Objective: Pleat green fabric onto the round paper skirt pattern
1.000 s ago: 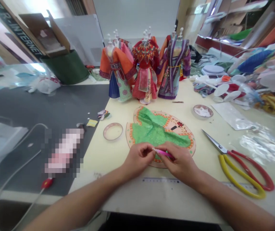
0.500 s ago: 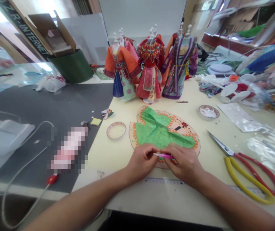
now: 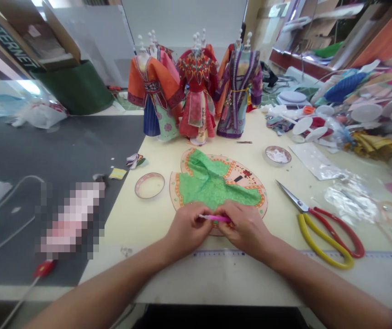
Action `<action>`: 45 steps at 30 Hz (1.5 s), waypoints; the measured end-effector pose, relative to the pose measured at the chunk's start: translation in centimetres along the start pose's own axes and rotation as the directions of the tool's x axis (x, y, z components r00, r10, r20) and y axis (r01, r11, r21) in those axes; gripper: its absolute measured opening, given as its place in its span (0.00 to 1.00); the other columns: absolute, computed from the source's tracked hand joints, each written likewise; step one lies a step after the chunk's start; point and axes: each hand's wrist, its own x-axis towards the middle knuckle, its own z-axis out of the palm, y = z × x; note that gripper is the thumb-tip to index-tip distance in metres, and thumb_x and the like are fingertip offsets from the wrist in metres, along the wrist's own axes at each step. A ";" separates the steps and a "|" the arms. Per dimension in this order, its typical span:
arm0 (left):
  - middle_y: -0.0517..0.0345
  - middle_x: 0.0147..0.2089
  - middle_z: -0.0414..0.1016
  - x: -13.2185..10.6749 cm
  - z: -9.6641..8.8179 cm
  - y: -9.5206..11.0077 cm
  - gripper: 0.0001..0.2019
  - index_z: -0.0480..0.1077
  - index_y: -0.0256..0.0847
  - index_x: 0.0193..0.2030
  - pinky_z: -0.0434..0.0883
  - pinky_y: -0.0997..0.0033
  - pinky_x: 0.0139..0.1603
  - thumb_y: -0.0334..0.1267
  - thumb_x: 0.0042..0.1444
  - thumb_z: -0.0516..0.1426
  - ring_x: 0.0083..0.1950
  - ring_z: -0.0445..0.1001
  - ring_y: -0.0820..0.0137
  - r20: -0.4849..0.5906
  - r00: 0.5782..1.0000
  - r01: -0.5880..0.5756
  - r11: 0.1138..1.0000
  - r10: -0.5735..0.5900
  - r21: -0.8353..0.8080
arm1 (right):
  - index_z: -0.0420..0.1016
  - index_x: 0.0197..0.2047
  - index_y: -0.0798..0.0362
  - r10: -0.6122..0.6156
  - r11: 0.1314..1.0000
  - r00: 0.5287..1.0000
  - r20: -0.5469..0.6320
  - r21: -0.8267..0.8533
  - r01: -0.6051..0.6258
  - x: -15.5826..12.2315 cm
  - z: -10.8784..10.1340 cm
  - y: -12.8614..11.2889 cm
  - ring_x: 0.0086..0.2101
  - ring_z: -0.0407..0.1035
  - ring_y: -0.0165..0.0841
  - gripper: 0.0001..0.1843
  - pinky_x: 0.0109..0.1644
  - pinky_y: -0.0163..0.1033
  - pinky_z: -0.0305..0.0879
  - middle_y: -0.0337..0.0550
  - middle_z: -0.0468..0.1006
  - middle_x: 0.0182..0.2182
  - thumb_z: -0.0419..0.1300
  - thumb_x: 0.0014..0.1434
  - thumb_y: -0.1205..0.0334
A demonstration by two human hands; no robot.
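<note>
While the right hand (image 3: 246,224) pinches a slim pink stick (image 3: 219,219) between thumb and fingers, the left hand (image 3: 191,224) curls around its pale end. Whether the left fingers grip the stick or something smaller (the curl hides their inner side) I cannot tell. Compared with a second ago, the stick lies more level and its pale end reaches further into the left hand's curl; I take that as a change of angle within the same piece of work, not a new step.

Both hands are over the near side of a green cloth (image 3: 218,189) with a peach, patterned border, which lies spread, a little creased, towards the middle of the table's (image 3: 161,212) near edge. A ruler (image 3: 219,254) runs along that edge, just short of the wrists. To the cloth's left stands a shallow dish (image 3: 136,188); beyond its right side is a small bowl (image 3: 278,163) of white stuff. Scissors (image 3: 295,200) with red and yellow handles lie towards the near right corner, and dressed figures (image 3: 198,121) stand in a group towards the far edge.
</note>
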 end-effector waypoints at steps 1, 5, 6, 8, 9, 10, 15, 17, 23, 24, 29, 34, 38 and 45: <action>0.60 0.24 0.69 0.0 0.1 -0.1 0.06 0.68 0.37 0.27 0.61 0.73 0.30 0.27 0.50 0.52 0.27 0.65 0.73 -0.011 0.999 -0.032 0.999 0.032 0.023 | 0.68 0.29 0.55 0.008 1.000 1.000 -0.002 -0.004 -0.008 0.0 0.0 -0.1 0.21 0.60 0.26 0.04 0.24 0.33 0.49 0.38 0.70 0.21 0.52 0.51 0.69; 0.59 0.23 0.67 -0.1 0.2 -0.5 0.06 0.67 0.38 0.25 0.61 0.72 0.30 0.28 0.52 0.52 0.27 0.63 0.72 -0.063 0.987 -0.145 0.987 0.149 0.071 | 0.66 0.29 0.55 0.059 0.998 0.998 0.012 0.019 -0.060 -0.2 0.1 -0.5 0.21 0.61 0.27 0.04 0.25 0.32 0.49 0.38 0.69 0.21 0.52 0.50 0.71; 0.59 0.23 0.67 -0.2 0.2 -0.5 0.06 0.67 0.38 0.26 0.62 0.71 0.30 0.28 0.52 0.52 0.27 0.63 0.72 -0.074 0.982 -0.167 0.983 0.172 0.072 | 0.66 0.29 0.55 0.071 0.997 0.997 0.018 0.028 -0.071 -0.2 0.1 -0.5 0.21 0.60 0.26 0.04 0.25 0.32 0.49 0.38 0.69 0.21 0.52 0.50 0.71; 0.58 0.24 0.68 -0.3 0.1 -0.3 0.06 0.68 0.38 0.27 0.63 0.71 0.30 0.28 0.51 0.53 0.28 0.64 0.72 -0.091 0.972 -0.212 0.975 0.217 0.066 | 0.66 0.29 0.55 0.105 0.993 0.994 0.024 0.043 -0.106 -0.2 0.0 -0.3 0.22 0.59 0.27 0.04 0.25 0.33 0.49 0.38 0.69 0.22 0.52 0.50 0.70; 0.58 0.24 0.69 -0.4 0.1 -0.1 0.05 0.68 0.38 0.27 0.63 0.71 0.30 0.28 0.51 0.53 0.28 0.65 0.72 -0.095 0.966 -0.235 0.970 0.240 0.055 | 0.66 0.28 0.55 0.136 0.989 0.991 0.022 0.056 -0.137 -0.1 -0.1 -0.1 0.22 0.59 0.26 0.04 0.25 0.33 0.49 0.37 0.68 0.21 0.52 0.51 0.70; 0.58 0.25 0.70 -0.4 0.0 0.0 0.05 0.69 0.38 0.28 0.64 0.71 0.31 0.27 0.51 0.53 0.29 0.66 0.72 -0.098 0.961 -0.256 0.966 0.258 0.036 | 0.66 0.28 0.55 0.181 0.980 0.983 0.016 0.084 -0.182 0.0 -0.2 0.1 0.21 0.58 0.26 0.03 0.25 0.33 0.49 0.37 0.67 0.21 0.52 0.51 0.69; 0.58 0.28 0.73 -0.3 -0.5 0.3 0.04 0.70 0.39 0.31 0.68 0.72 0.33 0.30 0.53 0.54 0.31 0.70 0.73 -0.138 0.989 -0.076 0.992 0.061 -0.102 | 0.66 0.26 0.54 0.463 0.738 0.876 0.136 0.488 -0.466 0.8 -1.0 0.7 0.20 0.53 0.25 0.10 0.24 0.32 0.51 0.33 0.59 0.18 0.54 0.56 0.59; 0.57 0.32 0.75 -0.1 -0.7 0.1 0.04 0.71 0.39 0.35 0.70 0.73 0.34 0.32 0.54 0.55 0.32 0.72 0.72 -0.174 0.980 0.065 0.985 -0.092 -0.157 | 0.67 0.27 0.54 0.508 0.566 0.825 0.247 0.626 -0.536 1.0 -1.1 0.4 0.19 0.50 0.24 0.11 0.23 0.32 0.49 0.31 0.56 0.17 0.56 0.55 0.55; 0.57 0.34 0.76 0.1 -0.6 -0.1 0.05 0.70 0.39 0.37 0.72 0.72 0.36 0.32 0.53 0.56 0.34 0.74 0.72 -0.175 0.971 0.119 0.967 -0.160 -0.224 | 0.67 0.27 0.54 0.519 0.181 0.719 0.462 0.763 -0.621 1.1 -1.1 -0.4 0.16 0.42 0.21 0.12 0.19 0.31 0.39 0.27 0.49 0.14 0.61 0.51 0.53; 0.57 0.34 0.76 0.0 -0.5 -0.1 0.05 0.70 0.39 0.37 0.71 0.72 0.36 0.32 0.53 0.56 0.34 0.73 0.72 -0.183 0.972 0.106 0.973 -0.144 -0.203 | 0.68 0.28 0.54 0.503 0.139 0.715 0.485 0.771 -0.621 1.1 -1.1 -0.4 0.16 0.41 0.21 0.12 0.19 0.31 0.38 0.26 0.49 0.14 0.61 0.51 0.54; 0.58 0.34 0.75 -0.2 -0.2 -0.2 0.07 0.70 0.40 0.39 0.70 0.73 0.36 0.29 0.52 0.57 0.33 0.72 0.74 -0.228 0.973 0.020 0.995 -0.042 -0.099 | 0.71 0.32 0.55 0.438 0.006 0.711 0.550 0.789 -0.614 0.9 -1.1 -0.3 0.15 0.40 0.20 0.08 0.19 0.32 0.35 0.26 0.50 0.13 0.59 0.54 0.58; 0.57 0.34 0.75 -0.2 -0.2 -0.3 0.09 0.69 0.40 0.40 0.69 0.72 0.34 0.28 0.52 0.57 0.34 0.70 0.72 -0.285 0.955 -0.080 0.997 0.083 0.022 | 0.72 0.34 0.57 0.416 -0.052 0.696 0.584 0.780 -0.623 0.9 -1.1 -0.4 0.15 0.40 0.20 0.09 0.19 0.33 0.34 0.26 0.51 0.14 0.59 0.53 0.59; 0.56 0.34 0.75 -0.2 -0.1 -0.5 0.09 0.69 0.41 0.42 0.70 0.68 0.37 0.28 0.53 0.56 0.37 0.71 0.70 -0.303 0.936 -0.147 0.981 0.178 0.124 | 0.74 0.35 0.57 0.401 -0.077 0.684 0.609 0.767 -0.638 1.1 -1.2 -0.5 0.15 0.40 0.20 0.10 0.19 0.33 0.34 0.27 0.51 0.14 0.59 0.53 0.59; 0.55 0.35 0.76 -0.4 0.1 -0.9 0.12 0.68 0.42 0.44 0.70 0.67 0.40 0.28 0.53 0.56 0.37 0.72 0.68 -0.307 0.899 -0.231 0.934 0.312 0.273 | 0.75 0.38 0.57 0.385 -0.124 0.658 0.647 0.743 -0.658 1.0 -1.2 -0.6 0.15 0.40 0.19 0.12 0.18 0.32 0.33 0.27 0.51 0.15 0.60 0.52 0.59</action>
